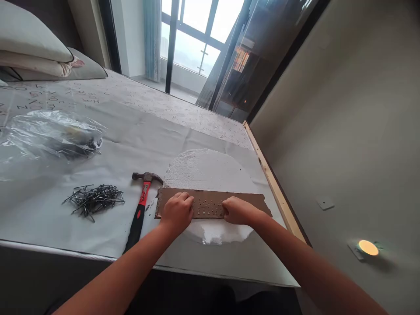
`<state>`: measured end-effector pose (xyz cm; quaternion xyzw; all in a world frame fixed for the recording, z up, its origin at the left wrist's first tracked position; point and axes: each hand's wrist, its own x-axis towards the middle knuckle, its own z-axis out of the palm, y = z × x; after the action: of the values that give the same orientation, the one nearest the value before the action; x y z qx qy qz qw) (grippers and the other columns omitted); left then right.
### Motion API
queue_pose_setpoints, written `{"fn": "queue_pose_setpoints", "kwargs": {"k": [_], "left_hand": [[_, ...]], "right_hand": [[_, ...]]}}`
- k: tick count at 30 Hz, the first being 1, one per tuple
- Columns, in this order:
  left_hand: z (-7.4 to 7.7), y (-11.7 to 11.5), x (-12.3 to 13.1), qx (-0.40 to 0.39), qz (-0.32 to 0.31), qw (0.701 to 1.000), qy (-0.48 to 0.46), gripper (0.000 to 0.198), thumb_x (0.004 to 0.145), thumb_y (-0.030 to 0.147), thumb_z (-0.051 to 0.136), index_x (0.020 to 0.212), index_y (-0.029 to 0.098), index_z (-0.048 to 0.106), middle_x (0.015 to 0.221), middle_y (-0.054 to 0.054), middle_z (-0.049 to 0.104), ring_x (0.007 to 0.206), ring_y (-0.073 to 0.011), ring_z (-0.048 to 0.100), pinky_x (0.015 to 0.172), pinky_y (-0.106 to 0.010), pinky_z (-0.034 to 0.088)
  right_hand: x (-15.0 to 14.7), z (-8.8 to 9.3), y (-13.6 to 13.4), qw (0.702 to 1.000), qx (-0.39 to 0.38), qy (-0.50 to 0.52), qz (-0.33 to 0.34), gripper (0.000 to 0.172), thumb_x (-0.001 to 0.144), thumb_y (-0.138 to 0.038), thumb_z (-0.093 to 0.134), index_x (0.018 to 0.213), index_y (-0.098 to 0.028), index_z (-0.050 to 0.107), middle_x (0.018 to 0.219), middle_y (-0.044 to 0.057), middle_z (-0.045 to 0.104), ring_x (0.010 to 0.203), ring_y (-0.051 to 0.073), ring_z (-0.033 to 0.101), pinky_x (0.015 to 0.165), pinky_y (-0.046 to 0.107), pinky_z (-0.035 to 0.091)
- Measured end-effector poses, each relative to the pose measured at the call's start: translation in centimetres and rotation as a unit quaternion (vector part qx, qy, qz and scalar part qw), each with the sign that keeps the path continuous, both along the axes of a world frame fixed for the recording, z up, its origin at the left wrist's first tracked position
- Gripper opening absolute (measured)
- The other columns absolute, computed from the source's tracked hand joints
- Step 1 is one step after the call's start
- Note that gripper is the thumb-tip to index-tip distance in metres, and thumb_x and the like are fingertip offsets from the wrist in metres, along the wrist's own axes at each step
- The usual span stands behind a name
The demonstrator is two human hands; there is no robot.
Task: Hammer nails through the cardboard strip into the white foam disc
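A flat brown board (213, 196) with torn ends lies across a white foam slab (210, 168). Rows of small holes or nail heads dot its middle; which they are is too small to tell. Over the board's left part my left hand (178, 212) is closed, its fingers curled down onto the surface. My right hand (239, 211), closed like a fist, grips the board right of the rows, its fingertips hidden. To the left lies a claw hammer (141, 205) with a red and black handle, apart from my hands. Farther left is a loose pile of nails (98, 199).
A clear plastic bag (55, 133) with dark contents sits at the left on the pale sheet (144, 135) covering the bed. Pillows (29, 35) are at the back left. A wooden rail (274, 181) runs along the right edge beside the wall (344, 131).
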<state>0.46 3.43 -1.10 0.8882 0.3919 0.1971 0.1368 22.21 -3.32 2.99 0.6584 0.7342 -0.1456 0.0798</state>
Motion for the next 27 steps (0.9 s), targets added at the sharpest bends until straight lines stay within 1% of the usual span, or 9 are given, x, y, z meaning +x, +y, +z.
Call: {"fn": "queue_pose_setpoints", "kwargs": {"k": [3,10,14,16,19,21,22,24,27], "left_hand": [[0.1,-0.2,0.1,-0.003,0.0,1.0,0.012,0.025,0.075,0.013,0.044,0.089,0.017,0.064,0.091,-0.009,0.06,0.092,-0.0234,0.052,0.083,-0.036,0.041],[0.2,-0.3,0.1,0.014,-0.004,1.0,0.027,0.02,0.075,0.013,0.044,0.08,0.014,0.063,0.084,-0.012,0.058,0.088,-0.0242,0.053,0.077,-0.036,0.042],[0.1,-0.2,0.1,0.011,-0.001,1.0,0.016,0.018,0.074,0.012,0.044,0.075,0.014,0.062,0.083,-0.013,0.058,0.086,-0.0247,0.054,0.076,-0.037,0.043],[0.2,-0.6,0.2,0.007,-0.005,1.0,-0.023,0.019,0.072,0.011,0.045,0.076,0.014,0.063,0.084,-0.012,0.059,0.087,-0.0245,0.054,0.077,-0.038,0.043],[0.6,-2.2,0.8,0.007,-0.088,0.985,-0.145,0.028,0.07,0.008,0.045,0.089,0.016,0.064,0.093,-0.009,0.061,0.095,-0.0224,0.053,0.084,-0.036,0.043],[0.9,-3.4,1.2,-0.028,-0.148,0.964,-0.218,0.033,0.07,0.008,0.044,0.096,0.017,0.063,0.095,-0.007,0.063,0.092,-0.0191,0.055,0.083,-0.032,0.044],[1.1,-3.9,1.4,-0.061,-0.159,0.955,-0.241,0.032,0.071,0.009,0.044,0.096,0.017,0.063,0.092,-0.006,0.064,0.087,-0.0174,0.056,0.079,-0.029,0.045],[1.2,-4.5,1.7,-0.136,-0.146,0.944,-0.264,0.027,0.075,0.012,0.043,0.093,0.016,0.064,0.08,-0.004,0.064,0.073,-0.0143,0.057,0.07,-0.025,0.045],[1.1,-4.4,1.6,-0.214,-0.124,0.928,-0.279,0.025,0.08,0.018,0.042,0.089,0.017,0.065,0.065,0.0,0.061,0.062,-0.0117,0.056,0.062,-0.022,0.043]], "right_hand": [[0.1,0.0,-0.3,1.0,0.001,0.006,0.005,0.015,0.065,-0.007,0.05,0.058,-0.018,0.056,0.063,0.001,0.057,0.054,0.01,0.044,0.049,0.023,0.026],[-0.3,0.3,-1.0,0.999,0.035,0.017,-0.003,0.017,0.064,-0.004,0.046,0.056,-0.019,0.047,0.06,-0.002,0.051,0.055,0.009,0.039,0.048,0.021,0.026],[-0.3,2.6,-1.8,0.995,0.086,0.024,-0.036,0.011,0.069,-0.01,0.046,0.066,-0.019,0.048,0.064,-0.002,0.051,0.057,0.01,0.043,0.05,0.021,0.031],[-0.8,4.0,-2.0,0.993,0.106,0.031,-0.044,0.008,0.071,-0.012,0.045,0.069,-0.019,0.049,0.067,-0.001,0.052,0.059,0.011,0.045,0.052,0.021,0.033],[-2.6,5.3,-2.1,0.991,0.108,0.077,-0.013,0.008,0.071,-0.013,0.047,0.068,-0.02,0.05,0.065,-0.002,0.052,0.058,0.01,0.045,0.052,0.021,0.034],[-4.1,5.4,-2.0,0.989,0.097,0.112,0.01,0.012,0.072,-0.013,0.046,0.063,-0.02,0.05,0.06,-0.003,0.051,0.056,0.01,0.043,0.051,0.021,0.033],[-4.7,5.2,-2.0,0.988,0.093,0.124,0.011,0.013,0.073,-0.014,0.046,0.062,-0.019,0.05,0.059,-0.002,0.051,0.055,0.01,0.043,0.051,0.022,0.033],[-5.4,4.7,-2.0,0.987,0.089,0.135,0.002,0.014,0.075,-0.016,0.047,0.064,-0.019,0.053,0.061,-0.001,0.054,0.056,0.011,0.046,0.051,0.022,0.034],[-5.1,3.9,-2.2,0.986,0.085,0.139,-0.019,0.015,0.083,-0.022,0.044,0.079,-0.019,0.058,0.064,-0.001,0.058,0.056,0.011,0.051,0.052,0.021,0.038]]}}
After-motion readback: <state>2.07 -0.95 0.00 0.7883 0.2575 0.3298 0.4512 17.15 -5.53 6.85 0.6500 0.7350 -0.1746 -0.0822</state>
